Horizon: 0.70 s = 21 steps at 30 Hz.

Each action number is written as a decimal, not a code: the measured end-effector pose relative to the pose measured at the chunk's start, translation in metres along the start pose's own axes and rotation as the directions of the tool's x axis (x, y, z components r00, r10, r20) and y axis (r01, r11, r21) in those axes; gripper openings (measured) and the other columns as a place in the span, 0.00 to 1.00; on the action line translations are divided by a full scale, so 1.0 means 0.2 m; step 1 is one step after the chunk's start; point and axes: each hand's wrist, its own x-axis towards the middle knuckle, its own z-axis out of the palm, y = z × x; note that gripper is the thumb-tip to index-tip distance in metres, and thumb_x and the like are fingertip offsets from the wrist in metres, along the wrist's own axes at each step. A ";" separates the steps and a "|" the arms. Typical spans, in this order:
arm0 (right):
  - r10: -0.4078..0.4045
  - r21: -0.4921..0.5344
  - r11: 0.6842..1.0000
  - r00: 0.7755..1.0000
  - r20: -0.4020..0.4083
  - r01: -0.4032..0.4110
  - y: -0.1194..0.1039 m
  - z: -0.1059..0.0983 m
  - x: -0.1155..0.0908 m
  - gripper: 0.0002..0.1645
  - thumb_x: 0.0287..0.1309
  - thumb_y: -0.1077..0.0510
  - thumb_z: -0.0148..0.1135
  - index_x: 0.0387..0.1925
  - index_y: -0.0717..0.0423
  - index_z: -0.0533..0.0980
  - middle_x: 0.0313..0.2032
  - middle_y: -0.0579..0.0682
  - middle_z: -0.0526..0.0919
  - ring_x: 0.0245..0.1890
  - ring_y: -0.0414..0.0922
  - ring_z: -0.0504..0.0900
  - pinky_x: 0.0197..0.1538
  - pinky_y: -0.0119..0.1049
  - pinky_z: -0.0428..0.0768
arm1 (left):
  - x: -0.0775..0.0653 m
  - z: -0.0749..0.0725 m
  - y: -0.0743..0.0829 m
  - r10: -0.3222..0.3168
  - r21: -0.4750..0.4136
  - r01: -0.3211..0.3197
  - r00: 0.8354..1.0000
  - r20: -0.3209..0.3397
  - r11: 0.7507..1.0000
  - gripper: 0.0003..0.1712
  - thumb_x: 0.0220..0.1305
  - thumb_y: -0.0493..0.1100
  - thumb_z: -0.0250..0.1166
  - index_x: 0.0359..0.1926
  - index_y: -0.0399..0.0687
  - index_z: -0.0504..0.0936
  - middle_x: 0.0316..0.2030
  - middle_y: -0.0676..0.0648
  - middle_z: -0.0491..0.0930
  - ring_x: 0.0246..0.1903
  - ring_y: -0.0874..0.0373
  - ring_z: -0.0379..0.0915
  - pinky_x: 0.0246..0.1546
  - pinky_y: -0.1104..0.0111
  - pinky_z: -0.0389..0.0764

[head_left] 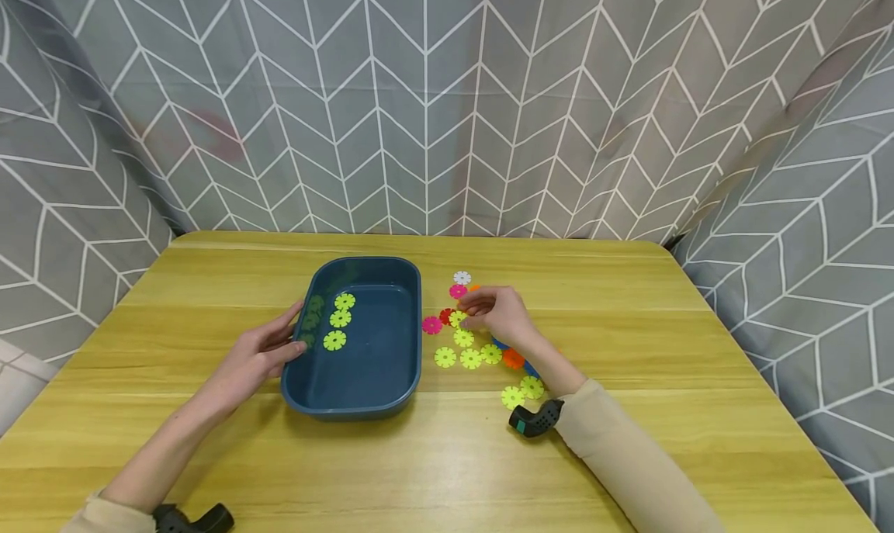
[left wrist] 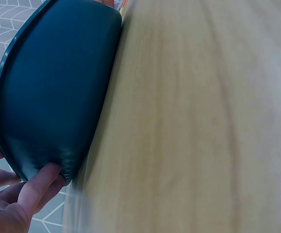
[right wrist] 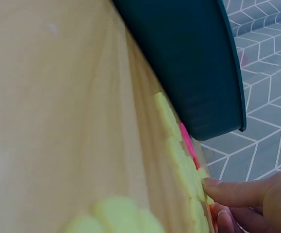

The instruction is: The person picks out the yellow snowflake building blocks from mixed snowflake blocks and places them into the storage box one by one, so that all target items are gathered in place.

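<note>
A dark blue plastic tub (head_left: 412, 347) stands on the table, with several yellow-green notched plastic discs (head_left: 334, 340) on its floor. My left hand (head_left: 264, 351) grips the tub's left side, thumb at the rim; the left wrist view shows its fingers (left wrist: 38, 187) against the outer wall. Right of the tub, my right hand (head_left: 499, 314) reaches over a loose spread of discs. Its thumb and fingers pinch a yellow-green disc (head_left: 457, 319), also seen at the thumb tip in the right wrist view. The palm hides some pieces.
Around the right hand lie more yellow-green discs (head_left: 471, 358), pink discs (head_left: 431, 325), a white disc (head_left: 462, 278), an orange disc (head_left: 513, 358) and blue pieces (head_left: 531, 368). Behind the wooden table (head_left: 594, 285) hangs a grey patterned curtain (head_left: 447, 129).
</note>
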 end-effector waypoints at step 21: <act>-0.004 -0.070 0.998 1.000 -0.022 0.002 -0.01 -0.02 0.00 0.17 0.51 0.71 0.72 0.45 0.62 0.84 0.42 0.57 0.86 0.39 0.50 0.84 0.43 0.37 0.84 | 0.00 0.00 0.00 -0.012 0.019 0.012 1.000 -0.004 1.000 0.39 0.76 0.43 0.55 0.80 0.50 0.46 0.72 0.25 0.56 0.65 0.33 0.66 0.45 0.74 0.82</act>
